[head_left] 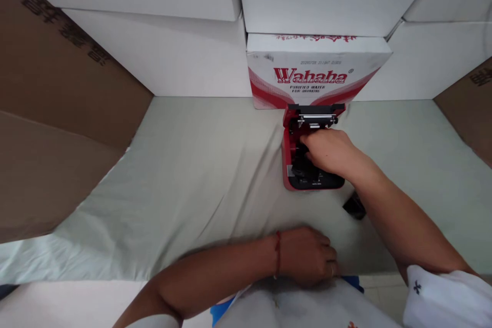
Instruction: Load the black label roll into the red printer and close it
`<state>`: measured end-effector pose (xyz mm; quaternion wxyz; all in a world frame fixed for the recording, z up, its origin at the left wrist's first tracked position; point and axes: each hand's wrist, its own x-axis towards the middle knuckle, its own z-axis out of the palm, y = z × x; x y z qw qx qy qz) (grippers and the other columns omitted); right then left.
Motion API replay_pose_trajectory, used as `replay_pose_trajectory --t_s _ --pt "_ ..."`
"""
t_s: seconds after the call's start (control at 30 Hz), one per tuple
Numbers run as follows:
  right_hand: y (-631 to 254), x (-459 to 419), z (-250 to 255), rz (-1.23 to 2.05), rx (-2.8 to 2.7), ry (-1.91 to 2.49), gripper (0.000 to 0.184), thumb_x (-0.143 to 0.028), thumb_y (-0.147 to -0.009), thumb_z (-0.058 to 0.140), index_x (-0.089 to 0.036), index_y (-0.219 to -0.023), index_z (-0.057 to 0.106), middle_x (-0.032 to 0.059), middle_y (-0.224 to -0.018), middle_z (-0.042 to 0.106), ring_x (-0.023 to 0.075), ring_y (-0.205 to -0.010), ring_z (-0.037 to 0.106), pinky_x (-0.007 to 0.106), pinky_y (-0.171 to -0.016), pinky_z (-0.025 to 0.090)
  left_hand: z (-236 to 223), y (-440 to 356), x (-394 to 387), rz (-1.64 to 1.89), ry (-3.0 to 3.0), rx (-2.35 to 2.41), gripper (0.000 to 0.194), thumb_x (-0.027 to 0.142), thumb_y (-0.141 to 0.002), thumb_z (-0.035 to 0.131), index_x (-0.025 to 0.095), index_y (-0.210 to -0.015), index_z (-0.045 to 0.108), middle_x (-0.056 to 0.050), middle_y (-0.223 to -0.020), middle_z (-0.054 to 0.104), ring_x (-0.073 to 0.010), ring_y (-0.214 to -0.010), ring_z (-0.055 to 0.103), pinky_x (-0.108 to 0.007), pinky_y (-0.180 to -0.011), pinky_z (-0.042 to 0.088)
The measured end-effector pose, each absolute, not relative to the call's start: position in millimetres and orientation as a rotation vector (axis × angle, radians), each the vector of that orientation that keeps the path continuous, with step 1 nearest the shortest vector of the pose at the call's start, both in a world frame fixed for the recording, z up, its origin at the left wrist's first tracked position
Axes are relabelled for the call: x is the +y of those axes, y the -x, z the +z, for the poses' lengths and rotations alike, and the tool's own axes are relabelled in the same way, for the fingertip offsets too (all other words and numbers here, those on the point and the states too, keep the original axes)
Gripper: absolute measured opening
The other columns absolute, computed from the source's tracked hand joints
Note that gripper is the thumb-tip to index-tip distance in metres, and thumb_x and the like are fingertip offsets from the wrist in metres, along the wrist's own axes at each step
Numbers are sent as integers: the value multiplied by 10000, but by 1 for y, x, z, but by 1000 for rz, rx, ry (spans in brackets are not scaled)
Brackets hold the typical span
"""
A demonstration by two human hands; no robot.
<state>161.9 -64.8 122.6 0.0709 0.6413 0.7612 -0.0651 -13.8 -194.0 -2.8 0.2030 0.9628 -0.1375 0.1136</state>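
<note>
A red and black machine (286, 159) that looks like a small label printer stands on the cloth with its lid (315, 110) raised. My right hand (326, 149) reaches into its open compartment, fingers bent down and closed. The fingertips are partly hidden there, so what they grip, if anything, cannot be made out. Dark parts lie beside the fingers. At the table's near edge rests my left hand (307, 256), apart from the machine. Its fingers are curled in, with nothing visible in them. A red cord is round that wrist and a ring on one finger.
Behind the machine stands a white and red Wahaha water carton (319, 77), against stacked white boxes (184, 51). Brown cardboard (57, 113) borders the left side, and more cardboard (469, 113) the right. A small black object (354, 206) lies by my right forearm on the wrinkled green cloth (192, 164).
</note>
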Motion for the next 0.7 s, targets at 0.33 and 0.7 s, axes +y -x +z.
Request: replay_pose_trajectory --t_s 0.33,0.7 --pt "-260 -151 144 -1249 2378 -2520 394 -615 -935 781 -282 -1142 815 14 -880 805 198 -661 705 305 -536 546 -3 16 -194 375 -2699 -202 89 266 -989 804 202 -957 751 -3 -838 731 -177 -762 676 -347 -597 485" --pt "-294 -200 44 -913 2327 -2795 491 -712 -982 712 -289 -1178 863 89 -1171 849 253 -912 788 394 -769 640 11 72 -172 596 -2289 366 162 141 -1016 564 201 -1029 714 -21 -808 723 -175 -743 663 -311 -695 513"
